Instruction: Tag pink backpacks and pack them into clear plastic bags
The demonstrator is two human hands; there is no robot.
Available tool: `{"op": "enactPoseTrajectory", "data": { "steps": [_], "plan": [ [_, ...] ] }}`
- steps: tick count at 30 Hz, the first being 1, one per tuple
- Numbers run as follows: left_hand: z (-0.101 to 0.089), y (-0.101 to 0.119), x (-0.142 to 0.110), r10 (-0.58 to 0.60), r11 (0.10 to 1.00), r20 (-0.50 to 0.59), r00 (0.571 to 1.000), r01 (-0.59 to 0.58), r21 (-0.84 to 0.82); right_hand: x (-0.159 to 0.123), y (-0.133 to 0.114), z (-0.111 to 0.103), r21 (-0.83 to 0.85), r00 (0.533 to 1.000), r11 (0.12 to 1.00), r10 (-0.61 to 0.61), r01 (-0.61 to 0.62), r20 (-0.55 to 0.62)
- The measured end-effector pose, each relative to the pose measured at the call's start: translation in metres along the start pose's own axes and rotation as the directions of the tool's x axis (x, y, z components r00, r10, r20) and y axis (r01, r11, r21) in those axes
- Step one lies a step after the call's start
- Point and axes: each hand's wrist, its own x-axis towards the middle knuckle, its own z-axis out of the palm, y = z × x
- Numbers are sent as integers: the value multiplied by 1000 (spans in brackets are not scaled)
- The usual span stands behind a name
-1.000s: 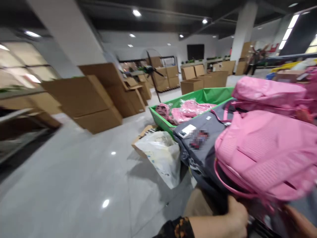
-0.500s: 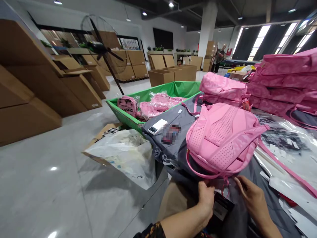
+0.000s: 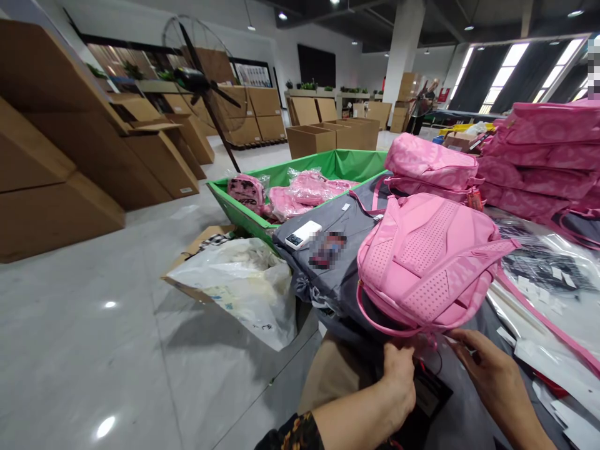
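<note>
A pink backpack (image 3: 429, 259) lies on the dark grey cloth, its padded back and perforated shoulder straps facing up. At its near edge, my left hand (image 3: 398, 375) is closed with the fingertips tucked beneath the bag, so what they grip is hidden. My right hand (image 3: 485, 359) is a little to the right, thumb and forefinger pinched together by the same edge. Thin see-through film seems to show between the hands. A black hang tag (image 3: 432, 392) on a red cord dangles there, partly behind my left wrist.
More pink backpacks (image 3: 544, 156) are stacked at the right. Beyond the cloth stands a green bin (image 3: 360, 162) with plastic-wrapped pink bags. A white phone (image 3: 304, 234) lies on the cloth. Left on the floor are a white plastic sack (image 3: 244, 287), a fan (image 3: 199, 84) and cardboard boxes (image 3: 60, 206).
The view has shifted slightly, so things sit a bit further right. The hang tag is now more covered by my left hand. Both hands stay at the backpack's near edge.
</note>
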Motion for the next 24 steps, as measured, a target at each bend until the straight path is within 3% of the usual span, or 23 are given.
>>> {"op": "enactPoseTrajectory", "data": {
  "steps": [5,10,14,18,24],
  "plan": [
    [7,6,-9,14,1000,-71,997,-14,-8,0,-15,-1,-309,989,944,-136,114,-50],
    [18,12,-15,47,988,3,999,-46,-151,-3,-45,18,-526,925,812,-362,254,-112],
    [10,10,-15,49,975,77,996,-31,-218,-14,-49,39,-575,913,759,-405,304,-52],
    [3,12,-11,59,978,80,995,-42,-206,-26,-41,46,-604,890,703,-456,376,24],
    [2,21,-19,56,981,112,992,-33,-193,-35,-34,50,-534,887,777,-450,333,-101]
  ]
}}
